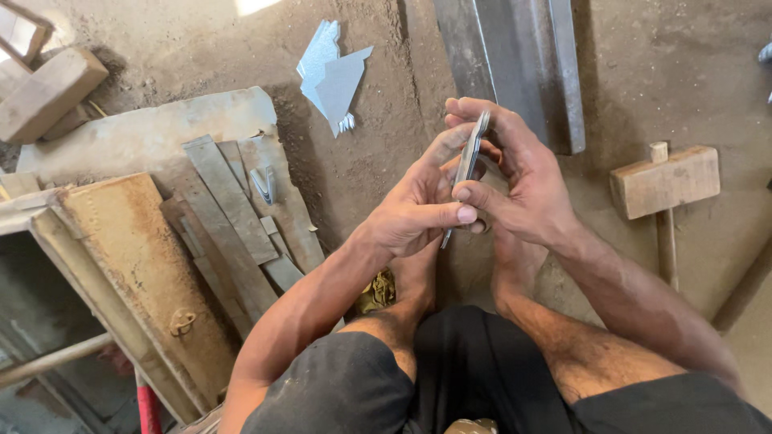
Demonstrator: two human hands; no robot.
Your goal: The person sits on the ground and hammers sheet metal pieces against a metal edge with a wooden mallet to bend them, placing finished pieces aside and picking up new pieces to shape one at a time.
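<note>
Both my hands meet over my bare feet and hold one thin grey metal strip [472, 149], seen edge-on and nearly upright. My left hand [414, 210] grips its lower part, the thumb pressed across the front. My right hand [519, 173] wraps the upper part from the right, fingers curled over the top edge. The strip's lower tip pokes out below my fingers.
A wooden mallet [664, 183] lies on the dirt floor at right. A long steel channel [515, 56] lies ahead. Cut sheet-metal scraps [331, 76] lie at top centre. Flat metal strips [233, 205] and a rusty box [137, 273] are at left, with wooden blocks [44, 92] beyond.
</note>
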